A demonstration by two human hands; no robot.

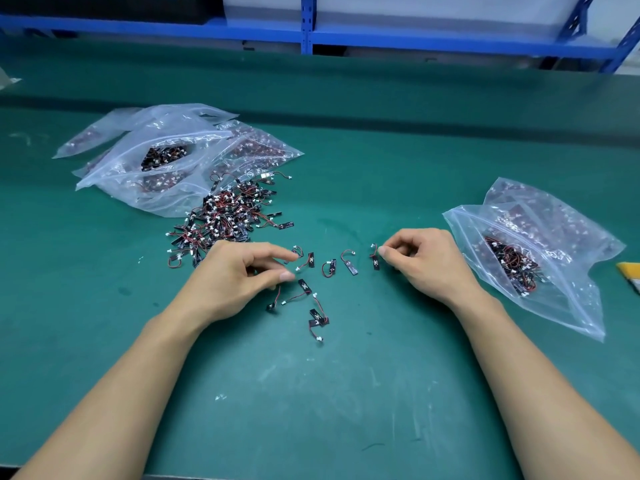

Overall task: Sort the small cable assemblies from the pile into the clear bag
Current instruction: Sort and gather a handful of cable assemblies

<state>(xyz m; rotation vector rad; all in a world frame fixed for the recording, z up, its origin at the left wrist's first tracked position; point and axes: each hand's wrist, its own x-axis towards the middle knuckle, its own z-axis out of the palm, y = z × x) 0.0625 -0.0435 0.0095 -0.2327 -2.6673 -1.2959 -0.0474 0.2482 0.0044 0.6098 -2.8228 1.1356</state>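
Note:
A pile of small cable assemblies [228,216], black strips with red-black wires and white plugs, lies on the green table left of centre. Several loose ones [329,268] are spread between my hands. My left hand [239,275] rests beside the pile with index finger and thumb apart, the index tip touching a loose assembly [297,252]. My right hand [429,261] pinches the wire of one cable assembly [375,259] between thumb and forefinger. A clear zip bag [540,268], mouth open and partly filled with assemblies, lies just right of my right hand.
Several clear bags [166,157] holding assemblies are stacked behind the pile at the left. A yellow object [632,271] pokes in at the right edge. Blue shelving [306,29] runs along the back. The green table [311,393] is scuffed near me.

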